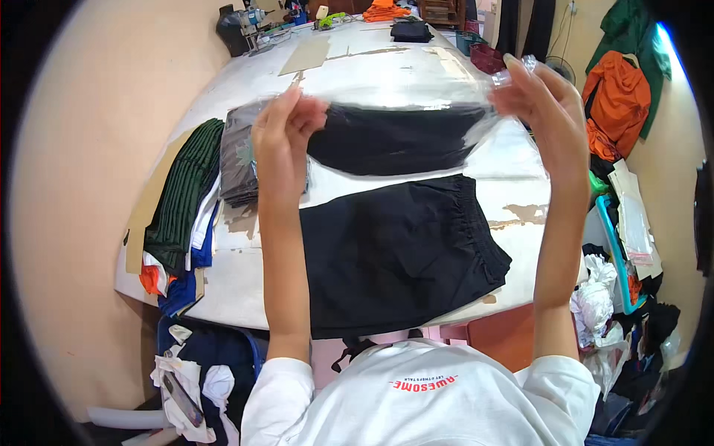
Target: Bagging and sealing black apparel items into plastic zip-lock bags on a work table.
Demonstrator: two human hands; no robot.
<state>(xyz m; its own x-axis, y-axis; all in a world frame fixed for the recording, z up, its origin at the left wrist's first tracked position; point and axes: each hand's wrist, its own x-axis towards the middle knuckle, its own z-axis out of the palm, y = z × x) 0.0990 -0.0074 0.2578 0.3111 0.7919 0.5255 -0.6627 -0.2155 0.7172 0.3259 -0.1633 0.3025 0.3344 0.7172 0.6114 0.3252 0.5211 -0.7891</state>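
A clear plastic bag (482, 128) with a folded black garment (401, 140) in it stretches between my raised hands above the table. My right hand (549, 108) is closed on the bag's right corner, where crumpled film shows at the fingertips. At the other side, my left hand (282, 130) has its fingers curled together at the bag's left end; they are slightly blurred. Nearer to me lies a pair of black shorts (394, 249), flat, elastic waistband to the right. Beside my left forearm sits a stack of bagged dark garments (239, 160), partly covered by that arm.
Folded dark green garments (186, 197) are piled at the table's left edge. A sewing machine (249, 22), black folded cloth (411, 31) and orange cloth (385, 10) are at the far end. Orange clothing (617, 97) hangs right, above a blue-rimmed bin (617, 256). Scraps fill the lower left.
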